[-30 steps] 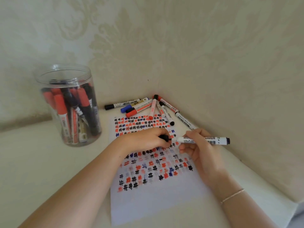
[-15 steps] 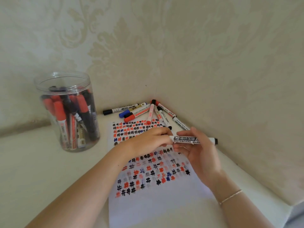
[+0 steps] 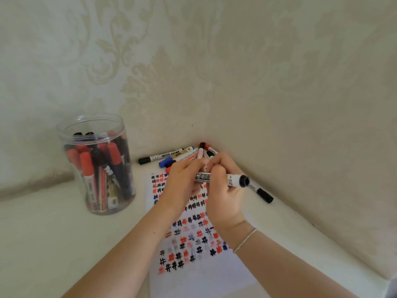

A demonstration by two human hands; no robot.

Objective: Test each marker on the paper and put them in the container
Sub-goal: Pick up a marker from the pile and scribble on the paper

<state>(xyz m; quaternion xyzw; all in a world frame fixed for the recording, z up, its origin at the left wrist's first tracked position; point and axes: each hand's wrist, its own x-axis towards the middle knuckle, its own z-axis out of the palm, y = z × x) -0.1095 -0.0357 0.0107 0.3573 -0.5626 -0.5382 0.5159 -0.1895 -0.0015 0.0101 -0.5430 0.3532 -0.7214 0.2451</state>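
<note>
My right hand grips the whiteboard marker; left hand pinches its cap end. I'd push the cap straight on, then drop it in the clear jar.

A white marker lies sideways in the air over the paper, which has red, black and blue marks. More markers lie in the corner. The clear jar stands upright, holding many.
</note>
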